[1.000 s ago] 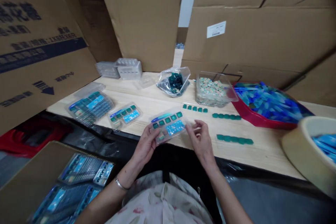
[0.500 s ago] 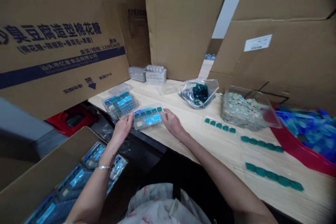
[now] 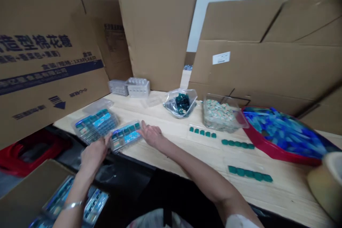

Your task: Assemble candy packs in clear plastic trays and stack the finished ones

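On the desk (image 3: 290,199) we have a clear plastic pack (image 3: 125,136) with a row of small teal tiles and a blue card inside, and it lies near the front edge, in the left part of the desk. Our left hand (image 3: 94,155) is at 7 o'clock from this pack, and its fingers touch the lower left edge, but we cannot tell if the hand really grips it. Our right hand (image 3: 152,136) is at 3 o'clock from the pack, with the fingers spread and loose, not closed on anything, and the fingertips are touching the right end of the pack or are just beside it. At 10 o'clock from the pack, very near, lies a stack of similar packs (image 3: 94,126), and a clear lid (image 3: 97,106) is behind it. White plastic trays (image 3: 137,87) stand at 12 o'clock, against the cardboard sheets (image 3: 157,32). Further right we see a plastic bag of dark green tiles (image 3: 180,102), a clear box of pale mixed tiles (image 3: 220,114), and a red tray (image 3: 267,151) full of blue pieces. Three rows of teal tiles (image 3: 237,144) lie on the desk at 3 o'clock. At 7 o'clock, below the desk, more packs (image 3: 72,196) lie in a cardboard box (image 3: 26,192).
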### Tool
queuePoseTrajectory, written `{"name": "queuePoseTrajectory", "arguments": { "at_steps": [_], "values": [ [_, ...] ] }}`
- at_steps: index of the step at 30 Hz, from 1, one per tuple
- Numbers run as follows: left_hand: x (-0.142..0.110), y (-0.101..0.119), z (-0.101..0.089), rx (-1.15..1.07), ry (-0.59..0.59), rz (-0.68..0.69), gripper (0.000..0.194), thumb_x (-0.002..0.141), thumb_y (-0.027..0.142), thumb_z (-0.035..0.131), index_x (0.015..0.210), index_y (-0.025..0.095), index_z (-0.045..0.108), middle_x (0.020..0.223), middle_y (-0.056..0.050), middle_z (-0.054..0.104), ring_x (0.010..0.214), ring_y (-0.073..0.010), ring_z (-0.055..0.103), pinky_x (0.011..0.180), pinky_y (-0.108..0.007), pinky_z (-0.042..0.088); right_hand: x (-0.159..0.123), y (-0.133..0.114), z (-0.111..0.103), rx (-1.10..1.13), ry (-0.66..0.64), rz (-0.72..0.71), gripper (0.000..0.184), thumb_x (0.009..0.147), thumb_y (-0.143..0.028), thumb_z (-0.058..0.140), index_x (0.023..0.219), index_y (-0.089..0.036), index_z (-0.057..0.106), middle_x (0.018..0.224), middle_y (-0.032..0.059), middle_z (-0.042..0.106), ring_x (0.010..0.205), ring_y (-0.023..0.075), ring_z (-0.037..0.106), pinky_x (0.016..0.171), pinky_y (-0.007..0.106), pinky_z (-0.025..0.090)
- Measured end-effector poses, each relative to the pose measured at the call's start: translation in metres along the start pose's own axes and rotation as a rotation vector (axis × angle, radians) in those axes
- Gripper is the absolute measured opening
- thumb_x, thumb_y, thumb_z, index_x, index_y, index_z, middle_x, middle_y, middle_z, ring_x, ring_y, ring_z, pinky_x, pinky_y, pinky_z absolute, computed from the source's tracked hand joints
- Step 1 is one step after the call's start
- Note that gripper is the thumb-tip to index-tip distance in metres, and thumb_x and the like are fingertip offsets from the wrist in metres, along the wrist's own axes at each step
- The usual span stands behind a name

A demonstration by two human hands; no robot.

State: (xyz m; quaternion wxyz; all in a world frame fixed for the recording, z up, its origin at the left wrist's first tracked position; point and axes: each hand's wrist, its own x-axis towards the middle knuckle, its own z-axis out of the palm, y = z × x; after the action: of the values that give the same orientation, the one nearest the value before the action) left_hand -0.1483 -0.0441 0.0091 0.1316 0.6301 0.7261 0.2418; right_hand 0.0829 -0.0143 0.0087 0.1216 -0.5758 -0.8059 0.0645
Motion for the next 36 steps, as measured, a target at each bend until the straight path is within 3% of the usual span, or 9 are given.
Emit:
{"name": "queuePoseTrajectory", "arguments": {
  "at_steps": [3,7,9,13,16,21,27,32,36],
  "values": [
    [-0.007,0.035,-0.001,0.35,0.073,0.129,0.043,0.083,0.054,0.037,0.086,0.019,0.061,0.065,-0.015,0.066,0.063,-0.0349,0.063,0.057,-0.037,0.042,-0.029,0.018,-0.017,-0.039,0.049,-0.036,0.044,0.094,-0.047,0.03,0.123,-0.018,0.045,0.097,0.0094,0.067,0.086,0.0225,0.066,0.071,0.033,0.049],
    [0.005,0.121,0.02,0.282,-0.003,0.492,0.035,0.091,0.04,0.031,0.095,0.021,0.06,0.084,-0.014,0.07,0.079,-0.0286,0.066,0.064,-0.031,0.042,-0.079,0.049,-0.03,-0.072,0.081,-0.022,0.028,0.095,-0.032,0.037,0.085,-0.018,0.059,0.089,0.0058,0.066,0.082,0.0177,0.065,0.069,0.026,0.049],
    [0.032,0.164,0.038,0.288,-0.075,0.613,0.033,0.092,0.032,0.03,0.104,0.019,0.059,0.095,-0.015,0.068,0.09,-0.0285,0.064,0.072,-0.034,0.042,-0.106,0.065,-0.031,-0.054,0.144,0.003,0.024,0.094,-0.026,0.039,0.081,-0.018,0.059,0.086,0.0052,0.064,0.078,0.0165,0.065,0.066,0.024,0.049],
    [0.109,0.214,0.076,0.372,-0.148,0.58,0.024,0.089,0.023,0.045,0.1,0.011,0.062,0.103,-0.019,0.064,0.1,-0.0278,0.059,0.081,-0.037,0.044,-0.162,0.095,-0.024,0.049,0.276,0.029,0.022,0.093,-0.02,0.037,0.083,-0.021,0.057,0.082,0.0047,0.063,0.071,0.0171,0.064,0.059,0.026,0.05],
    [0.149,0.222,0.103,0.395,-0.141,0.525,0.033,0.086,0.031,0.053,0.114,0.014,0.055,0.115,-0.012,0.057,0.098,-0.0214,0.058,0.082,-0.041,0.049,-0.202,0.115,-0.016,0.131,0.346,0.042,0.024,0.093,-0.021,0.035,0.084,-0.024,0.056,0.078,0.0047,0.063,0.069,0.0179,0.065,0.059,0.026,0.052],
    [0.17,0.213,0.13,0.42,-0.079,0.539,0.036,0.086,0.032,0.053,0.117,0.014,0.053,0.117,-0.011,0.056,0.099,-0.0211,0.057,0.082,-0.042,0.05,-0.239,0.136,-0.009,0.188,0.417,-0.021,0.021,0.093,-0.021,0.038,0.097,-0.023,0.058,0.086,0.007,0.066,0.078,0.0172,0.067,0.067,0.022,0.055],
    [0.17,0.201,0.11,0.464,-0.014,0.634,0.03,0.086,0.026,0.053,0.112,0.01,0.056,0.113,-0.015,0.057,0.102,-0.0245,0.055,0.084,-0.043,0.047,-0.236,0.133,-0.016,0.274,0.44,-0.031,0.023,0.093,-0.023,0.039,0.098,-0.021,0.061,0.089,0.0076,0.067,0.082,0.0169,0.067,0.072,0.022,0.055],
    [0.119,0.198,0.071,0.43,0.101,0.877,0.03,0.09,0.021,0.041,0.117,0.012,0.053,0.116,-0.015,0.057,0.111,-0.0269,0.045,0.094,-0.045,0.033,-0.218,0.131,-0.027,0.506,0.539,0.207,0.024,0.089,-0.031,0.047,0.108,-0.022,0.058,0.096,0.0081,0.065,0.075,0.0161,0.064,0.065,0.025,0.055],
    [0.04,0.207,0.067,0.328,0.255,1.32,0.028,0.089,0.017,0.044,0.115,0.017,0.054,0.109,-0.01,0.061,0.102,-0.0232,0.049,0.098,-0.044,0.029,-0.188,0.126,-0.051,0.921,0.665,0.404,0.058,0.083,-0.043,0.055,0.133,-0.021,0.036,0.115,0.0131,0.059,0.072,0.0153,0.062,0.055,0.027,0.055]
  ]
}}
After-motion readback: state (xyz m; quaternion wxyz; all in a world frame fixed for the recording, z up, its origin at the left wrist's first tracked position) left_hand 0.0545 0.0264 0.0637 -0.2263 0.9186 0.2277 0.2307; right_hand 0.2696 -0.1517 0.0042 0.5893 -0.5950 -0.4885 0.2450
